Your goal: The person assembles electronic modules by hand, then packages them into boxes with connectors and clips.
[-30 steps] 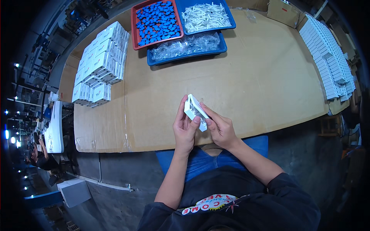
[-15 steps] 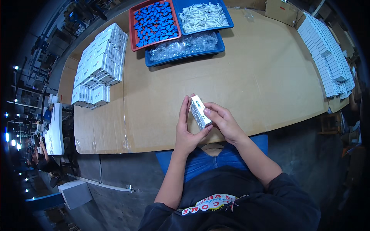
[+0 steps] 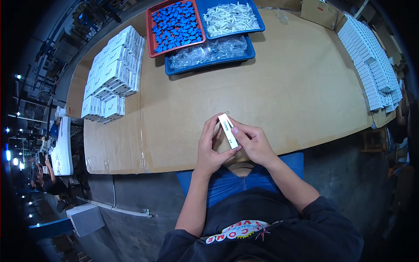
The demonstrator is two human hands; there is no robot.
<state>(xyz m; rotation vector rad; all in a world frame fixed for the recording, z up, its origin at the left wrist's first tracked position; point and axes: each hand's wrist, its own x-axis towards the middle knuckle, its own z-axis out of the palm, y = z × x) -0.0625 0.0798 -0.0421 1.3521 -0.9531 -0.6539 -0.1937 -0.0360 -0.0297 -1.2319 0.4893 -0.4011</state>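
Observation:
A small white box [image 3: 228, 131] with dark print is held between my two hands above the near edge of the cardboard-covered table. My left hand [image 3: 210, 146] is closed round its left side, with fingertips at the far end and the thumb at the near end. From the right, my right hand [image 3: 253, 142] grips the box too, its thumb on the edge of the upward narrow face. The box's broad sides are mostly hidden by my fingers and the angle.
At the far left stand stacked white boxes [image 3: 109, 74]; more white boxes [image 3: 369, 63] are piled far right. Beyond my hands sit a red tray [image 3: 150, 37] of blue pieces, a blue tray [image 3: 260, 22] of white pieces and another blue tray [image 3: 209, 67] of clear plastic bags. Another person [image 3: 52, 183] is far left.
The box has been turned in my hands, so its narrow printed face now points up and the patterned side no longer shows. My left fingers have curled in closer to its far end.

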